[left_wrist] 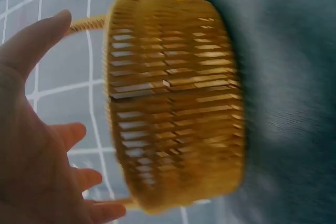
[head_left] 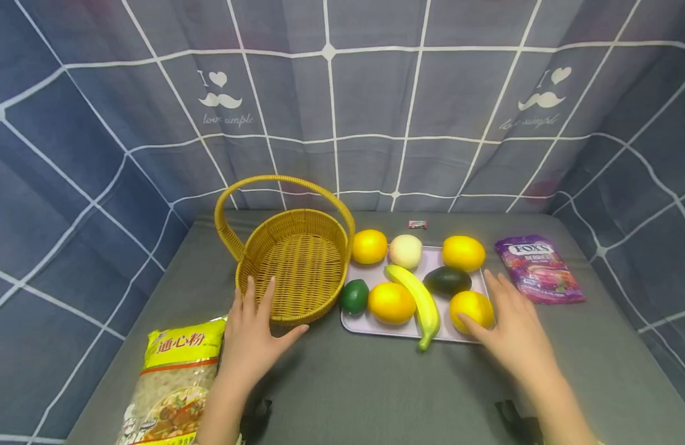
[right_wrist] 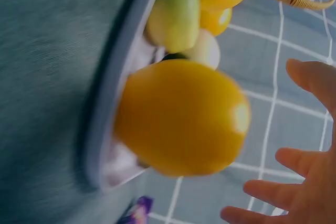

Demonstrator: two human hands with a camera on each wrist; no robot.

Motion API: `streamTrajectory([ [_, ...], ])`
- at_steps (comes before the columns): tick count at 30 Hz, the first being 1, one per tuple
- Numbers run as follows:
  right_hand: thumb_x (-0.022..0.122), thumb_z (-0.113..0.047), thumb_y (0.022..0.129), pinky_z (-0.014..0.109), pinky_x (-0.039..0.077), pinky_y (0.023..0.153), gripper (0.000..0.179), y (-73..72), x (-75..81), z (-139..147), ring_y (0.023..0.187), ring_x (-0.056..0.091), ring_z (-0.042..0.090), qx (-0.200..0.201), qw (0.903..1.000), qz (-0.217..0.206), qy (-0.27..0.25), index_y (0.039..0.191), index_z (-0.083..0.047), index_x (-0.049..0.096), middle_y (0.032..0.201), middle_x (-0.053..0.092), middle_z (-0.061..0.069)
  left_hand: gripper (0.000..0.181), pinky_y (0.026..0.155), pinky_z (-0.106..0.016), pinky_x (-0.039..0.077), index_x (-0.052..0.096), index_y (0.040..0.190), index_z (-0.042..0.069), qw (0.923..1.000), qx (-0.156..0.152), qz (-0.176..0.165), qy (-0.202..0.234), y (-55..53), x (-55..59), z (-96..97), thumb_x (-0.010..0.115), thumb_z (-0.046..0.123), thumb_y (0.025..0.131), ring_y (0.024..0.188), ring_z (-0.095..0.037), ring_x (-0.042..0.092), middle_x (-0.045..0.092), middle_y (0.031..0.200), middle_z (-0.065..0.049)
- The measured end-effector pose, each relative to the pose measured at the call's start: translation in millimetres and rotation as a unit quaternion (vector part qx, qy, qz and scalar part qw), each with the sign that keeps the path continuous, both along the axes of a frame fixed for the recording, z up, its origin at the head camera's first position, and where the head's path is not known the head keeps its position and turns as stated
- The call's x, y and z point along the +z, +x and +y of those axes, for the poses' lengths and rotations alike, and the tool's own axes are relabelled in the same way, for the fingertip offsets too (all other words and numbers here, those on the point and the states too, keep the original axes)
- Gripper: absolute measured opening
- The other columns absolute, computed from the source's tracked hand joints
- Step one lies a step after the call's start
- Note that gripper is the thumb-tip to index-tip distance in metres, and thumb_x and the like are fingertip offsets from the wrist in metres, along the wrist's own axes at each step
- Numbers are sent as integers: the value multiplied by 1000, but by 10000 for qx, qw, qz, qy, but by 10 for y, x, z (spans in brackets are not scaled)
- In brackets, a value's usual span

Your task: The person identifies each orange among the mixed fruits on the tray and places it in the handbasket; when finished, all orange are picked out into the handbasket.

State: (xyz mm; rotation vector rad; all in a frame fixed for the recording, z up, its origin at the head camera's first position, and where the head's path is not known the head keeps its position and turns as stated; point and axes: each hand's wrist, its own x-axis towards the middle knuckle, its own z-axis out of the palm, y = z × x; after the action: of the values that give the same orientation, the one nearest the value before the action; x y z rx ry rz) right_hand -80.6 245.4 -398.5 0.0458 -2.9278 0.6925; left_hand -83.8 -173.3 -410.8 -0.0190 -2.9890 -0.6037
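My left hand [head_left: 252, 337] spreads its fingers over the near left side of a round woven basket [head_left: 298, 272] with a tall handle, holding nothing. In the left wrist view the basket's slatted side [left_wrist: 173, 98] fills the middle, thumb and fingers apart from it. My right hand [head_left: 514, 327] hovers with parted fingers beside a yellow lemon-like fruit [head_left: 471, 311] at the tray's near right corner. That fruit [right_wrist: 181, 118] looms large in the right wrist view. The pale tray [head_left: 353, 324] also bears a banana [head_left: 417, 300], a dark avocado-like fruit [head_left: 448, 281] and several other fruits.
A yellow-topped pasta bag [head_left: 178, 383] lies at the left, beside my left forearm. Right of the tray is a purple Fox's candy bag [head_left: 539, 269]. One small wrapped candy [head_left: 417, 224] lies behind the tray. A grid-patterned curtain [head_left: 370, 111] borders the grey table [head_left: 375, 389].
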Motion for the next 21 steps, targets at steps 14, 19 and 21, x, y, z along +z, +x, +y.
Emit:
streamTrajectory([
  [14, 65, -64, 81, 75, 28, 93, 100, 79, -309, 85, 125, 35, 55, -328, 9947, -738, -639, 149, 0, 27, 144, 35, 31, 111, 104, -67, 24, 14, 155, 9, 9831, 754, -497, 1595, -7, -237, -171, 69, 65, 76, 142, -47, 5, -16, 158, -17],
  [19, 66, -64, 81, 74, 27, 95, 102, 71, -379, 64, 126, 33, 56, -564, 9908, -905, -839, 150, -1, 24, 145, 32, 32, 107, 104, -66, 28, 13, 154, 8, 9688, 787, -608, 2270, -31, -286, -187, 71, 57, 79, 141, -46, 8, -6, 158, -22],
  [21, 67, -63, 80, 73, 26, 96, 102, 63, -407, 57, 127, 33, 55, -630, 9897, -887, -927, 149, -1, 25, 145, 32, 32, 106, 103, -64, 30, 12, 153, 10, 9601, 811, -664, 2593, -37, -306, -191, 72, 56, 79, 140, -46, 15, 2, 157, -22],
])
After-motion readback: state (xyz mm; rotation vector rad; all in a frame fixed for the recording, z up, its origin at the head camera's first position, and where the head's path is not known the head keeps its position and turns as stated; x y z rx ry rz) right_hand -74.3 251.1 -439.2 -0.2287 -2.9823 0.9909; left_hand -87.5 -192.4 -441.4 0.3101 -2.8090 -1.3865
